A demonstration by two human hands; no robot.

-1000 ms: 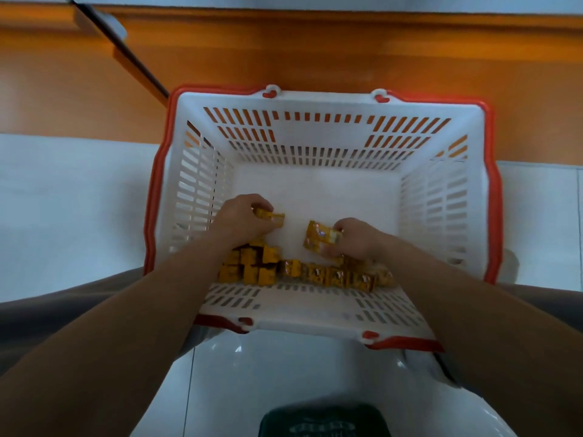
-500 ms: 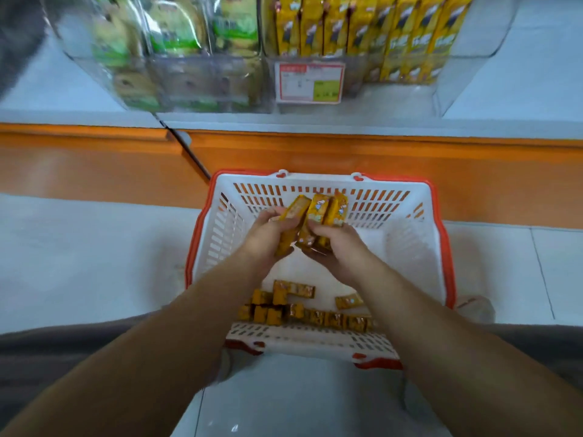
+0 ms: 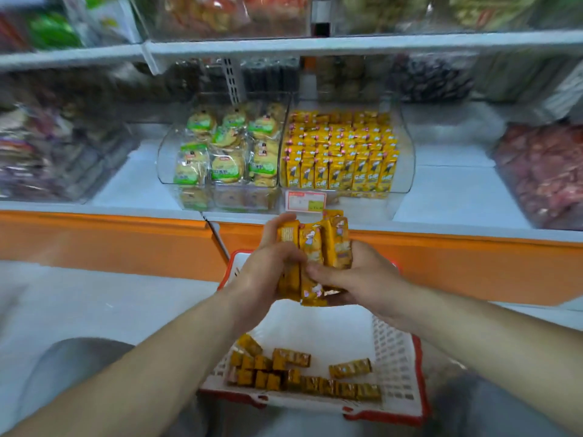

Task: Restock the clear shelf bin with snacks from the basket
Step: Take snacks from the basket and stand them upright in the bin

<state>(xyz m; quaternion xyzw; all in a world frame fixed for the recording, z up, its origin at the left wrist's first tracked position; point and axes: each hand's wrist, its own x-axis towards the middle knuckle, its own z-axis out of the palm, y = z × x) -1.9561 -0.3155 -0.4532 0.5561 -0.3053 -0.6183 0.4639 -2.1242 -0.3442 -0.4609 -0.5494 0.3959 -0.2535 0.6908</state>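
Both hands hold a bundle of yellow snack packs (image 3: 315, 247) upright above the basket. My left hand (image 3: 268, 272) grips the bundle's left side and my right hand (image 3: 362, 279) cups it from the right and below. Below them sits the white basket with a red rim (image 3: 410, 373), with several more yellow packs (image 3: 303, 373) lying along its near wall. On the shelf ahead stands the clear shelf bin (image 3: 407, 146), holding rows of the same yellow packs (image 3: 340, 152).
A clear bin of green-labelled biscuit packs (image 3: 227, 152) stands left of the yellow one. A price tag (image 3: 305, 200) hangs at the bin's front. An orange shelf base (image 3: 110, 244) runs across. Other blurred bins fill the shelves left, right and above.
Both hands picked yellow packs out of the basket, brought them together into one bundle and raised it toward the shelf. The view tilted up from the basket to the shelf bins.
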